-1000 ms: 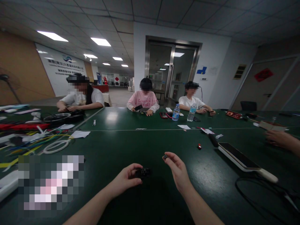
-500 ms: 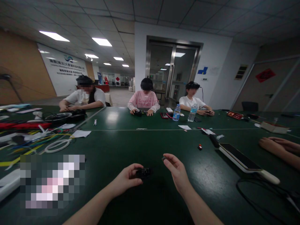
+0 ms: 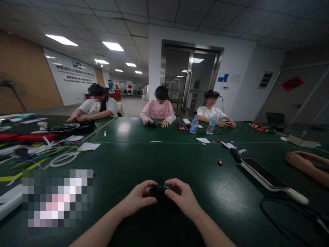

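Observation:
My left hand (image 3: pixel 141 199) grips a small black block-like object (image 3: pixel 159 188) by its left end, thumb below and fingers above. Small lighter marks show on the object's near face; its exact kind is too dark to tell. At the object's right end, my right hand (image 3: pixel 182 195) pinches a small dark piece (image 3: pixel 167 187) between thumb and fingers. This piece meets or nearly meets the black object; whether it sits in it cannot be made out. Both hands are held just over the dark green table (image 3: pixel 123 164).
At left lie cables (image 3: pixel 63 159) and a paper scrap (image 3: pixel 89 146). To the right are a small red-and-silver item (image 3: pixel 219 162), a white-framed device with a dark screen (image 3: pixel 263 173), a black cord (image 3: pixel 264 209) and another person's hands (image 3: pixel 299 161). Several people sit across, near bottles (image 3: pixel 194 124).
My right hand has moved left and slightly down, bringing the small dark piece to the black object's right end. My left hand keeps its grip, almost still.

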Tool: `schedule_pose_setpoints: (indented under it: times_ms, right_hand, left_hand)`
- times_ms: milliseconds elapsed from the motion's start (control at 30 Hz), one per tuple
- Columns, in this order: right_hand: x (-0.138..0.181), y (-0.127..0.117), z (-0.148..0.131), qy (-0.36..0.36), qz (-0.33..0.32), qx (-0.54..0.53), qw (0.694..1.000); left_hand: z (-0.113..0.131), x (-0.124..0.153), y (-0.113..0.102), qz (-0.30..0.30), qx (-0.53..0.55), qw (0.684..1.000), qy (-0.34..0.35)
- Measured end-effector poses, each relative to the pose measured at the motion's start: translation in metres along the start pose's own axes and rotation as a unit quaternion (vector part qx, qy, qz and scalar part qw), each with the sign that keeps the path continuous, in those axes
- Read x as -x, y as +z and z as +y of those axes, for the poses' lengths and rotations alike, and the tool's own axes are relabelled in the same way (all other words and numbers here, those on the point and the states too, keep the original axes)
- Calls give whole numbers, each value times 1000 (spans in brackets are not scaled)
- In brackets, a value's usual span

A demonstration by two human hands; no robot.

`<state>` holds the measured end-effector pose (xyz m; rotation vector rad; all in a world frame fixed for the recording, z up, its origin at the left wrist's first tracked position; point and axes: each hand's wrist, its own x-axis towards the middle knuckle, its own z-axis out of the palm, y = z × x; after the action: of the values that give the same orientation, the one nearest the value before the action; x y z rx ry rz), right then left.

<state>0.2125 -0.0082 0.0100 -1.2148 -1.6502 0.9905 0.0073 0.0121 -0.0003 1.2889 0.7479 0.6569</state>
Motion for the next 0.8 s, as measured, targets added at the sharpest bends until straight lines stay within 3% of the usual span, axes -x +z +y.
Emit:
schedule_pose_setpoints:
  times_ms: [300, 567, 800]
  right_hand:
    - [1, 13, -3, -18, -79, 51, 995]
    - [1, 7, 2, 0, -115, 51, 992]
    - [1, 7, 10, -6, -108, 108, 988]
  left_hand:
    - [-6, -2, 0, 0, -13, 999, 30]
    - [-5, -2, 2, 16, -51, 998, 27]
    - [-15, -4, 0, 90, -186, 977, 52]
